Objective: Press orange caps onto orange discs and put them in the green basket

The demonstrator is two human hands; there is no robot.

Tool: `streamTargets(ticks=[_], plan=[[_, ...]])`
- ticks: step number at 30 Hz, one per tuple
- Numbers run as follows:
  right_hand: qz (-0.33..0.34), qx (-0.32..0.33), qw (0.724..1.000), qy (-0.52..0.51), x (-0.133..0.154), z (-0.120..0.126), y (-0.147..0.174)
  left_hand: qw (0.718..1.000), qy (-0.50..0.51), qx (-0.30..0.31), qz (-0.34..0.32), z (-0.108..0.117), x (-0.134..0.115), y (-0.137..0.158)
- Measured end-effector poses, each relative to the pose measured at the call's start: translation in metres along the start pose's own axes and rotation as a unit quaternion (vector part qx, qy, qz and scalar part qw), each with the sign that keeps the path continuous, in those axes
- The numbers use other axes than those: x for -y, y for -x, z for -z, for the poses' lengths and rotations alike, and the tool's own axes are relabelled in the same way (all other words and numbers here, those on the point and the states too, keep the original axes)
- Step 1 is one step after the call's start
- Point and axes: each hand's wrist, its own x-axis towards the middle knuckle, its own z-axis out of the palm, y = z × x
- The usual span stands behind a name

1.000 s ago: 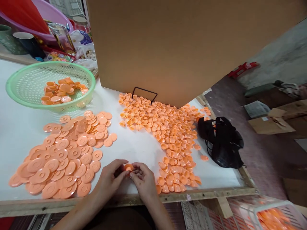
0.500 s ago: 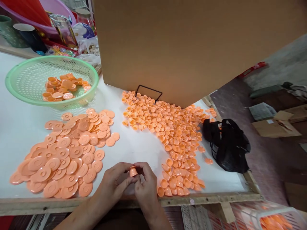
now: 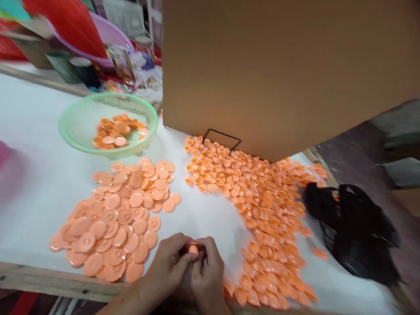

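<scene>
Between the fingertips of both hands is a small orange plastic cup (image 3: 193,249), held near the table's front edge. My left hand (image 3: 169,264) pinches it from the left, and my right hand (image 3: 208,267) closes on it from the right; fingers partly cover it. To the left of my hands spreads a pile of flat, round orange saucers (image 3: 111,216), many with a raised ring in the middle. A heap of loose small orange cups (image 3: 262,210) runs along the right side, its near end close to my right hand.
A green mesh basket (image 3: 70,127) with some orange pieces stands behind the saucers. The large cardboard box (image 3: 278,70) rises behind the cups, with a black wire frame (image 3: 225,132) at its base. A black bag (image 3: 356,232) lies right. Something pink (image 3: 4,154) shows at the left edge.
The view has swung left, so the table's things sit further right in the picture. A blurred pink thing has come into sight at the left. Both hands still hold the small cup.
</scene>
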Motion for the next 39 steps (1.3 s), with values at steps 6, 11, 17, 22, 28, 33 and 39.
streamTargets(ticks=[6,11,17,22,28,33,39], plan=[[0.06,0.055,0.997,-0.008,0.019,-0.006,-0.044,0.997,-0.003,-0.079,0.004,0.021,-0.012,-0.019],[0.132,0.057,0.987,0.064,0.037,0.01,-0.109,0.919,-0.155,-0.357,-0.069,0.145,-0.051,-0.083],[0.151,-0.027,0.925,0.347,0.001,0.02,-0.164,0.786,-0.366,-0.49,-0.09,0.26,-0.063,-0.139],[0.171,-0.004,0.9,0.401,-0.025,0.031,-0.162,0.838,-0.475,-0.169,-0.208,0.182,-0.012,-0.119],[0.161,-0.014,0.918,0.363,-0.043,0.06,-0.152,0.806,-0.578,-0.108,-0.069,0.104,0.027,-0.105],[0.193,-0.067,0.94,0.272,-0.051,0.068,-0.139,0.804,-0.561,0.003,-0.197,0.054,0.024,-0.084],[0.187,-0.004,0.95,0.251,-0.05,0.076,-0.119,0.801,-0.576,-0.014,-0.163,0.055,0.036,-0.051]])
